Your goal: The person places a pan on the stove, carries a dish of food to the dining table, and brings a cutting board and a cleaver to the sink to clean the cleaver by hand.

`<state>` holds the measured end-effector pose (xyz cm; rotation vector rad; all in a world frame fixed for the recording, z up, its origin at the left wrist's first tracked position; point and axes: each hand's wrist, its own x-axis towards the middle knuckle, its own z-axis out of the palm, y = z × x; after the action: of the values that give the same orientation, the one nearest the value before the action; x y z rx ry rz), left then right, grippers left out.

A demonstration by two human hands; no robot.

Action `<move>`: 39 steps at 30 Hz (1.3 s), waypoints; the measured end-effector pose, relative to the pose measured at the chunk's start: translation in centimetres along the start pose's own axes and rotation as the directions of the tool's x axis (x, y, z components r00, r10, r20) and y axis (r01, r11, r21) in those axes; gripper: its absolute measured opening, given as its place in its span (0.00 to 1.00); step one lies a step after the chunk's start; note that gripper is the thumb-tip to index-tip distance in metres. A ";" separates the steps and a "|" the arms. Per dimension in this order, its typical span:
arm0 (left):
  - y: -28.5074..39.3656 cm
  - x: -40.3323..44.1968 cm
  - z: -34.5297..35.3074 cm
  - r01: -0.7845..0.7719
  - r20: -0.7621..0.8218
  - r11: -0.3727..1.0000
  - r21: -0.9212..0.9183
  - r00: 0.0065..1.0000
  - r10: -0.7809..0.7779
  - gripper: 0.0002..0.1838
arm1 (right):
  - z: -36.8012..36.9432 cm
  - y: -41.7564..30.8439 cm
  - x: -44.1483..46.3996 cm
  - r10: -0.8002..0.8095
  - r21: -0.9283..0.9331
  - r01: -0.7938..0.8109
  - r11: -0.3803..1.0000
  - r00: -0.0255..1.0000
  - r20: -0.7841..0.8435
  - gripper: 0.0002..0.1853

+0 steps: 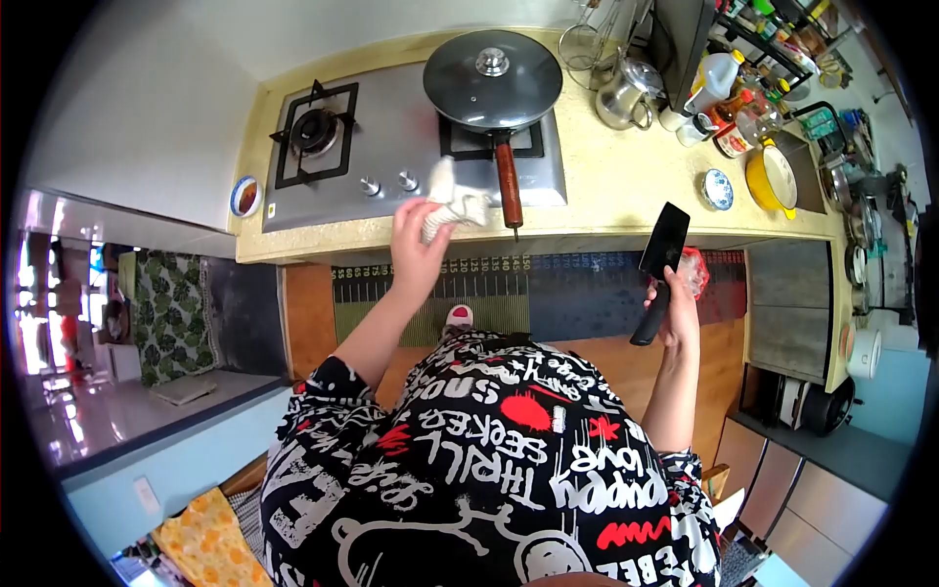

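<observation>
My left hand (419, 245) is closed around a crumpled white striped cloth (456, 210), held over the front edge of the gas stove (391, 127). A black cleaver (665, 240) is in my right hand (675, 308), its wide blade pointing up and away from me, in front of the counter edge. Behind my right fingers shows a clear, red-edged thing (696, 269); whether I hold it too I cannot tell. To the right of the cloth, a lidded wok (460, 88) sits on the right burner, its wooden handle (509, 181) pointing toward me.
The left burner (315, 132) is bare. A small bowl with brown contents (245, 197) stands at the counter's left end. On the right are a metal pitcher (628, 96), a blue-patterned bowl (717, 190), a yellow pot (772, 181) and several bottles. A mat (587, 293) covers the floor.
</observation>
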<state>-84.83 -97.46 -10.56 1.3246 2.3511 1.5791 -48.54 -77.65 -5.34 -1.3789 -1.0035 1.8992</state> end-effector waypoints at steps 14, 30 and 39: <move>5.3 -8.2 14.0 0.374 0.828 0.927 0.026 0.511 -0.230 0.18 | -8.9 -0.6 0.9 -0.096 0.057 0.090 0.994 0.989 0.112 0.13; 32.0 -7.2 34.4 0.481 0.976 0.858 -0.177 -0.024 0.215 0.09 | -26.8 -6.9 3.9 -0.237 0.417 0.216 0.883 0.972 -0.003 0.08; 31.5 -3.3 32.9 0.478 0.977 0.854 -0.206 0.047 0.209 0.10 | -26.3 -13.5 6.2 -0.396 0.484 0.374 0.791 0.916 -0.061 0.07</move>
<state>-48.50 -70.67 -3.94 1.2502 0.9444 0.5436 -24.90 -59.12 -2.08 -0.7701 -0.6854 1.7119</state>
